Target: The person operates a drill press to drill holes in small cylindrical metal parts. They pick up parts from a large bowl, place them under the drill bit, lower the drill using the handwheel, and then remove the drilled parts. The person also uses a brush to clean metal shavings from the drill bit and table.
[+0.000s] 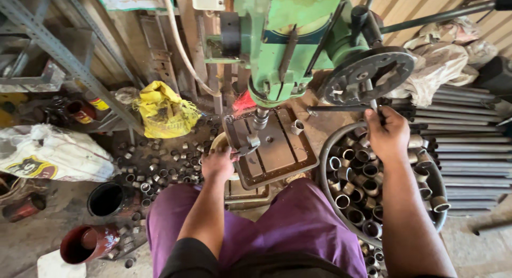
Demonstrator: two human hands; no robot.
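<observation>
A green drill press (298, 38) fills the upper middle of the frame, its brown metal plate (277, 150) just below at centre. Lower right sits a round basin (328, 195) heaped with short metal rings (357, 187). A yellow bag (165, 112) lies at upper left, with more rings scattered on the floor (160, 166) beneath it. The right hand (388, 133) is clenched around a thin lever (373, 103) of the press. The left hand (217, 163), at the plate's left edge, seems to pinch a small metal piece (249, 144) under the spindle in its fingers.
</observation>
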